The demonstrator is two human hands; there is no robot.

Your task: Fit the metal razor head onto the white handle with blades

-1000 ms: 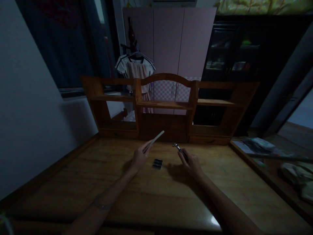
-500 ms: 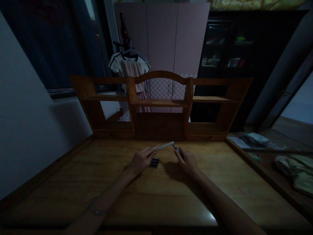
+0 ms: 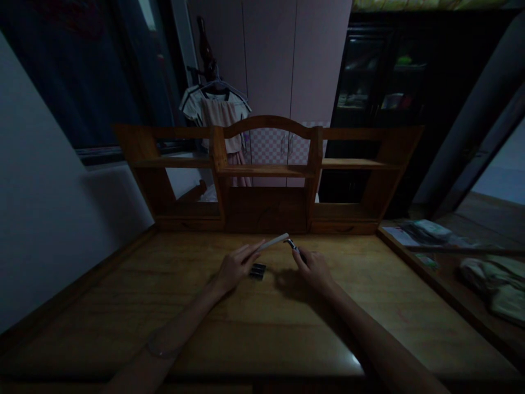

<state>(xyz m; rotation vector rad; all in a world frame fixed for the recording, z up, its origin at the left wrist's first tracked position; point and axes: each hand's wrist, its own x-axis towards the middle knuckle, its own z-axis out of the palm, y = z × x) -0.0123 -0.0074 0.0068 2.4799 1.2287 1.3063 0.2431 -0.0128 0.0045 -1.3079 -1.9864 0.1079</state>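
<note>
My left hand [image 3: 235, 268] is closed round the near end of a slim, pale, flat stick [image 3: 274, 241], which slants up to the right above the desk. My right hand [image 3: 315, 269] grips the dark handle of what looks like a razor [image 3: 292, 244]. Its small angled head points left and sits just by the stick's far tip; a narrow gap seems to part them. On the desk beside my left fingers lies a small black ridged piece [image 3: 258, 271], perhaps a blade holder. Dim light hides finer detail of both held things.
The wooden desk [image 3: 262, 334] carries a raised shelf unit [image 3: 268, 171] along its back edge. To the right, past the desk's rim, are papers and a plastic packet [image 3: 429, 231] and folded cloth [image 3: 492, 284]. Clothes [image 3: 221, 109] hang behind the shelf on the left.
The razor's head, at the stick's tip before, has come slightly down and away from it. The stick has shifted a little left. Both hands keep their hold.
</note>
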